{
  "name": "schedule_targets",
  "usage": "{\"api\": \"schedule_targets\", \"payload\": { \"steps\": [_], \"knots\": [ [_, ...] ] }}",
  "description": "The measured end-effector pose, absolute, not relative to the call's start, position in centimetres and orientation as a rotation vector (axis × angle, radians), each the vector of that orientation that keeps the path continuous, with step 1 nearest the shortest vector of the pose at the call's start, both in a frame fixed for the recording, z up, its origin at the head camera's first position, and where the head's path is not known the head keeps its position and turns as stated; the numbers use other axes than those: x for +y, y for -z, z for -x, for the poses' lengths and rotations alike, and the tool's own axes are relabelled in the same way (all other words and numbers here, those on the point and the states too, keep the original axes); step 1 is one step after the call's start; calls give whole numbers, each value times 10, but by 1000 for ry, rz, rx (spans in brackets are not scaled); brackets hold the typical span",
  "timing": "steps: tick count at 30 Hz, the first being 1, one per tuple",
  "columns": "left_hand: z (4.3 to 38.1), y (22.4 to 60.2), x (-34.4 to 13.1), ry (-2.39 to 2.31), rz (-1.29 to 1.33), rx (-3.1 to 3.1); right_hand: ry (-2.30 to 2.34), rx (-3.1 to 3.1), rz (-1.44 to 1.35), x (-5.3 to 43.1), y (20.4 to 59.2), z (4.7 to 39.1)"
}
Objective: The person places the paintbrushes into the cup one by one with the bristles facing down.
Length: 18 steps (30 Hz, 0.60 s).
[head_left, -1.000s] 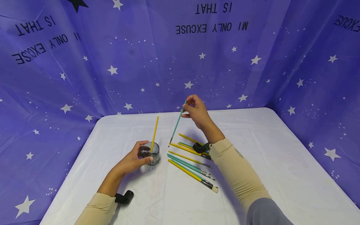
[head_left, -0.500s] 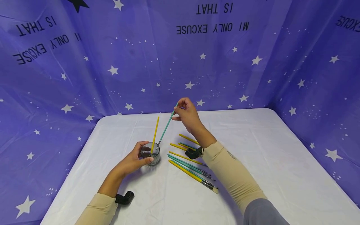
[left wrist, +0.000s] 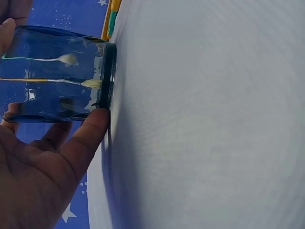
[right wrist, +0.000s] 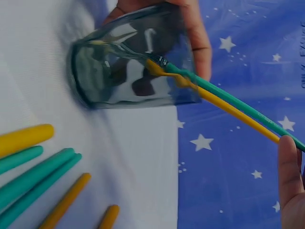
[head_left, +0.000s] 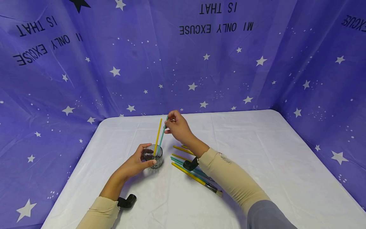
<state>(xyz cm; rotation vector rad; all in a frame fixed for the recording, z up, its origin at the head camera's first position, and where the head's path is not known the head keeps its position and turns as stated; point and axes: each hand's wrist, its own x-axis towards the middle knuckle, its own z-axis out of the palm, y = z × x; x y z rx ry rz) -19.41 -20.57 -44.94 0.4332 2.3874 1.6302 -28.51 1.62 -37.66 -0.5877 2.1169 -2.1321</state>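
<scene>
My left hand (head_left: 140,163) holds a smoky clear drinking glass (left wrist: 47,102) upright on the table, thumb and fingers around its sides. A yellow paintbrush (head_left: 158,136) leans inside the glass, its bristles down at the base. My right hand (head_left: 178,127) pinches a teal paintbrush (head_left: 161,136) near the top of its handle. In the left wrist view the teal brush's pale bristles (left wrist: 69,59) hang inside the glass, above its base. Both handles stick out past the rim in the right wrist view, where the right fingers (right wrist: 289,167) show at the edge.
Several yellow and teal paintbrushes (head_left: 187,173) lie fanned on the white tablecloth (head_left: 143,206) right of the glass, partly hidden under the right forearm. Black wrist cameras (head_left: 127,201) jut from both wrists. A purple star-printed curtain (head_left: 171,63) stands behind the table.
My right hand has moved left and down, bringing the teal paintbrush from beside the glass to inside it. My left hand and the glass have stayed put.
</scene>
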Motion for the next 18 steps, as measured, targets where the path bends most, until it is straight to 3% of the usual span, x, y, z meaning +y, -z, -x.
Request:
{"api": "schedule_targets", "payload": {
  "steps": [18],
  "knots": [
    [195, 451, -205, -1644, -447, 2380, 2110, 2098, 553, -2, 390, 290]
  ]
}}
